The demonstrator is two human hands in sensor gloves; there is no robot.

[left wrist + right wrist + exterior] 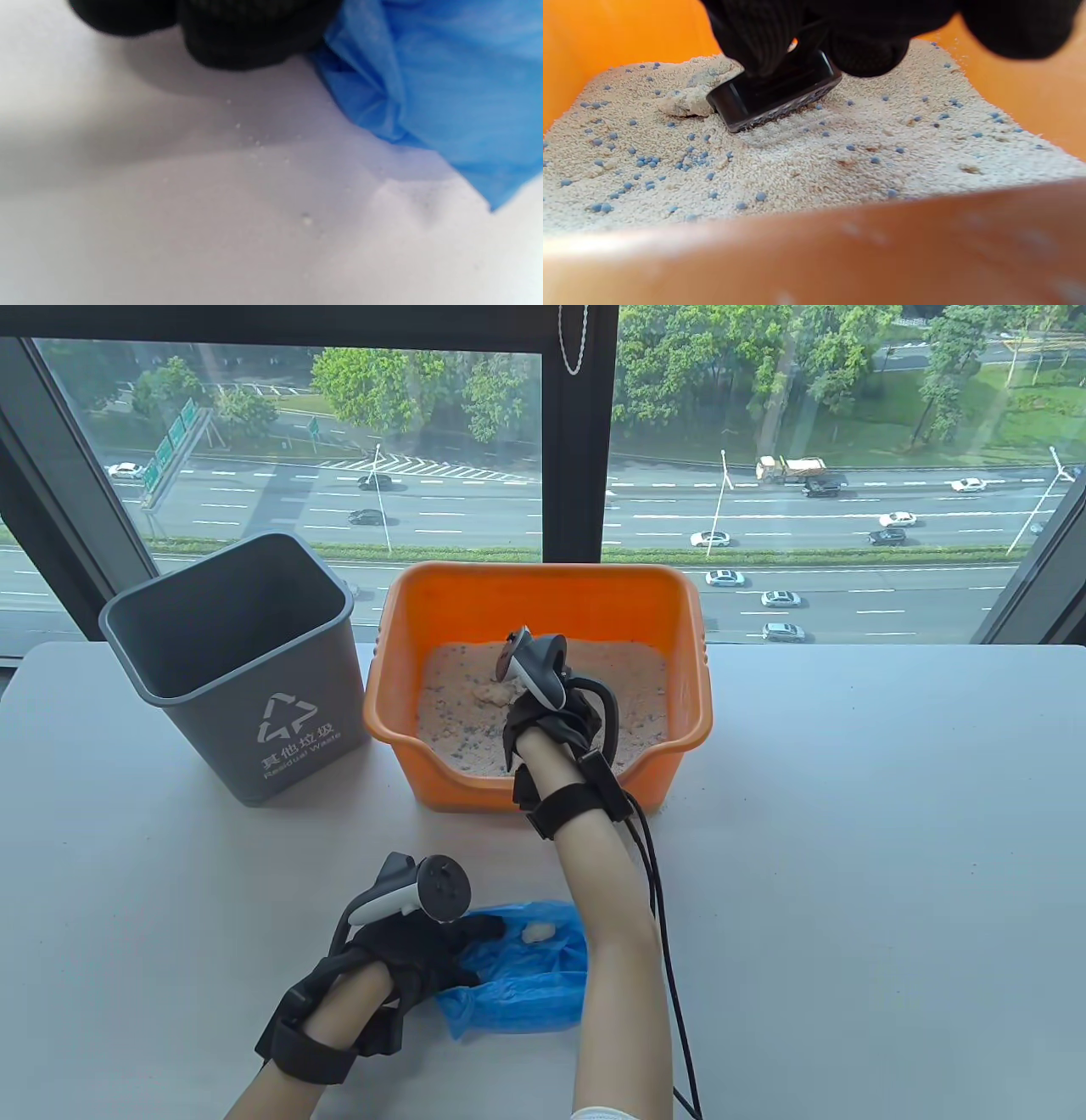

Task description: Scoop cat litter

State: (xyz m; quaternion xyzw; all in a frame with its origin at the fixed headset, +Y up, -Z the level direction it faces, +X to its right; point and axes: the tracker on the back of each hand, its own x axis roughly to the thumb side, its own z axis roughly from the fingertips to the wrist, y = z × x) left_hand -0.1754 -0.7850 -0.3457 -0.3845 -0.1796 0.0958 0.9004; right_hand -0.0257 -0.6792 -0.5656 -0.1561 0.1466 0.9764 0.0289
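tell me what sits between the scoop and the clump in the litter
Nothing: in the right wrist view the black scoop, held by the right hand, has its front edge right against the pale clump on the litter.

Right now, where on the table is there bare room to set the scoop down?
The widest bare patch is the white tabletop right of the orange plastic litter tub, out to the table's right edge. A smaller patch lies in front of the grey waste bin. The near centre is crowded: the left hand rests on the blue plastic bag, with the right forearm beside it.
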